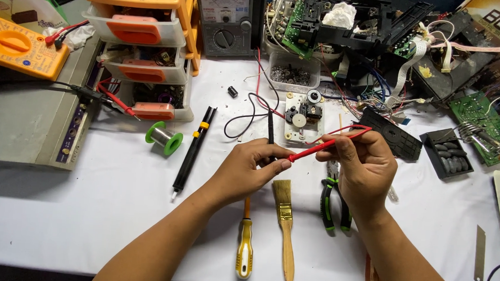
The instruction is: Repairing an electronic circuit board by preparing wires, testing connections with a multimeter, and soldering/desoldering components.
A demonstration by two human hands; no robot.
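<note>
Fingers (pixel 339 153) of the right hand (pixel 364 171) are closed round the red probe (pixel 328 143), which is held like a pen, its tip brought to the left hand (pixel 254 166) above the tabletop (pixel 90 206). The left fingers (pixel 280 165) are pinched shut on the black probe (pixel 271 127), whose body rises behind them; the exact contact between the two tips cannot be told. Both probes are judged light, stiff and slim, with smooth plastic shafts that may slip, so they are best gripped on the shaft, behind the metal tip. Thin leads trail toward the meter (pixel 227 21) and may tug or snag. Below the hands a screwdriver (pixel 245 244), a brush (pixel 284 226) and pliers (pixel 331 200) are laid; a small white mechanism (pixel 302 117) lies just beyond.
</note>
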